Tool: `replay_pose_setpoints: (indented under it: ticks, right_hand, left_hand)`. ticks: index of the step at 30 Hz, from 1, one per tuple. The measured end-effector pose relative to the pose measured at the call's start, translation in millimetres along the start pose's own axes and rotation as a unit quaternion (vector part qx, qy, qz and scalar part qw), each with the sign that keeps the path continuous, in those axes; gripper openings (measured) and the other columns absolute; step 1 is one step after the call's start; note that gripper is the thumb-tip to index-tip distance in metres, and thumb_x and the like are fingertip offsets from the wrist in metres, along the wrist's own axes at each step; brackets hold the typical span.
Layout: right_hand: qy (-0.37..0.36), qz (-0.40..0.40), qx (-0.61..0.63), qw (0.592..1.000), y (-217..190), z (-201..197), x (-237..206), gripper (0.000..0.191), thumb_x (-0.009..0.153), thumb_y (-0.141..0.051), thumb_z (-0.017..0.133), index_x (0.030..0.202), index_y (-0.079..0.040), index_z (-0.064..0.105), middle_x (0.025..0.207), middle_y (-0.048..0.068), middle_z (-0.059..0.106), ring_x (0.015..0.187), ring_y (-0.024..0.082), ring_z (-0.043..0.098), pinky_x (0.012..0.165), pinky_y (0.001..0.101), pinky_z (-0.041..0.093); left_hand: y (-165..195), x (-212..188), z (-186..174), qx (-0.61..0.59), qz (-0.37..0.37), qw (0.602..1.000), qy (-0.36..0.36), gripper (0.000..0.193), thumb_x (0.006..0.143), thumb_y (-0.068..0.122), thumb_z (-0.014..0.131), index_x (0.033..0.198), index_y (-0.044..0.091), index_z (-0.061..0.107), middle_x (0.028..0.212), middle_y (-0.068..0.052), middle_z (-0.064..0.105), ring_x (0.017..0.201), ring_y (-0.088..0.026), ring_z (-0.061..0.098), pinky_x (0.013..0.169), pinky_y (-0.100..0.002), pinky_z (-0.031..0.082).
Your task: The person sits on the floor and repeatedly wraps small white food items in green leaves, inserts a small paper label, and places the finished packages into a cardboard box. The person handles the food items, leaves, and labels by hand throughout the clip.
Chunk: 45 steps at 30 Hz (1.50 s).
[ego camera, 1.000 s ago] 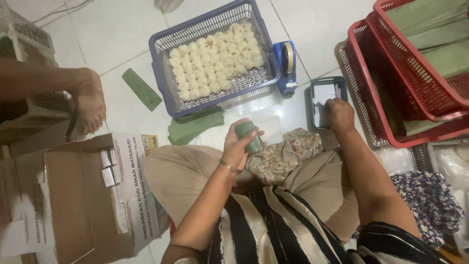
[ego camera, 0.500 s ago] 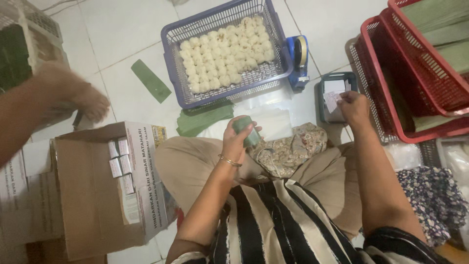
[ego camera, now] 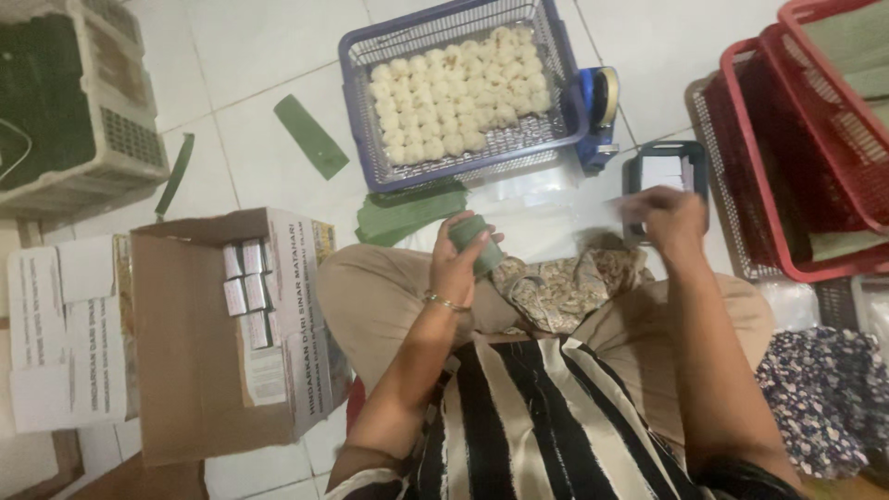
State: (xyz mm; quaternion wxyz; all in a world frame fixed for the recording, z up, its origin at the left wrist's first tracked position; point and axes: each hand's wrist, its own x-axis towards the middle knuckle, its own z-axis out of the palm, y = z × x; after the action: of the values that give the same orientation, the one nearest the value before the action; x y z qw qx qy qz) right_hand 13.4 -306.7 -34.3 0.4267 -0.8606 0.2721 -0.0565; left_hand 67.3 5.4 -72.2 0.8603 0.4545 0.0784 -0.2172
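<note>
A person sits cross-legged on a white tiled floor (ego camera: 259,56), seen from above. At centre frame, the left hand (ego camera: 458,264) has its grip closed around a small roll wrapped in green leaf (ego camera: 474,237), held over the lap. To the right, the right hand (ego camera: 674,218) reaches toward a small dark tray of white paper slips (ego camera: 665,171); it is blurred, so I cannot tell how its grip stands. Above, a blue wire basket (ego camera: 356,88) holds rows of pale round cakes (ego camera: 458,93). Cut leaf strips (ego camera: 407,213) lie below it. With only one hand holding it, the leaf wrap could spring loose and unroll.
</note>
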Motion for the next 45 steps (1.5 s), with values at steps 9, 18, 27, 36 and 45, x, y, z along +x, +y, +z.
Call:
replay_pose_setpoints:
  ticks: [9,18,27,36,45]
  right_hand:
    - [-0.164,0.078,0.331,0.926,-92,66,-60,0.023,0.082,0.002,0.073,0.104,-0.004,0.073,0.091,0.011,0.074,0.083,0.017,0.071,0.072,0.0295,0.06]
    - [-0.133,-0.032,0.276,0.951,-99,72,-68,0.012,0.086,0.002,0.075,0.097,0.0,0.076,0.09,0.009,0.077,0.081,0.014,0.071,0.074,0.0255,0.057]
    - [-0.06,-0.242,0.058,0.967,-124,47,-99,0.052,0.088,-0.012,0.073,0.135,0.0,0.056,0.111,0.017,0.072,0.099,0.032,0.071,0.086,0.0397,0.055]
    - [-0.025,-0.359,-0.064,0.931,-89,40,-57,0.046,0.089,-0.004,0.064,0.135,-0.004,0.062,0.127,0.022,0.063,0.114,0.037,0.062,0.097,0.0446,0.053]
    - [0.166,-0.127,0.195,0.958,10,51,94,0.042,0.11,-0.022,0.07,0.141,0.003,0.057,0.122,0.015,0.053,0.104,0.018,0.057,0.09,0.0313,0.052]
  left_hand:
    - [-3,-9,8,0.017,0.077,0.993,-0.093,0.054,0.094,-0.001,0.072,0.142,0.005,0.048,0.121,-0.015,0.067,0.111,-0.019,0.067,0.099,-0.032,0.057]
    - [-10,-12,27,0.038,0.095,0.991,-0.09,0.056,0.094,0.002,0.073,0.143,0.005,0.046,0.117,-0.009,0.066,0.103,-0.016,0.066,0.088,-0.028,0.058]
    - [-16,0,56,-0.066,0.074,0.994,0.051,0.051,0.092,-0.003,0.074,0.134,0.001,0.047,0.112,-0.013,0.065,0.097,-0.022,0.067,0.079,-0.031,0.06]
    - [-17,22,55,-0.064,0.006,0.993,-0.097,0.04,0.1,-0.001,0.066,0.138,0.001,0.056,0.118,-0.01,0.064,0.101,-0.019,0.065,0.076,-0.026,0.058]
    - [-31,47,73,0.035,-0.101,0.994,0.017,0.018,0.095,0.008,0.067,0.113,0.004,0.067,0.108,-0.008,0.068,0.089,-0.018,0.071,0.063,-0.035,0.066]
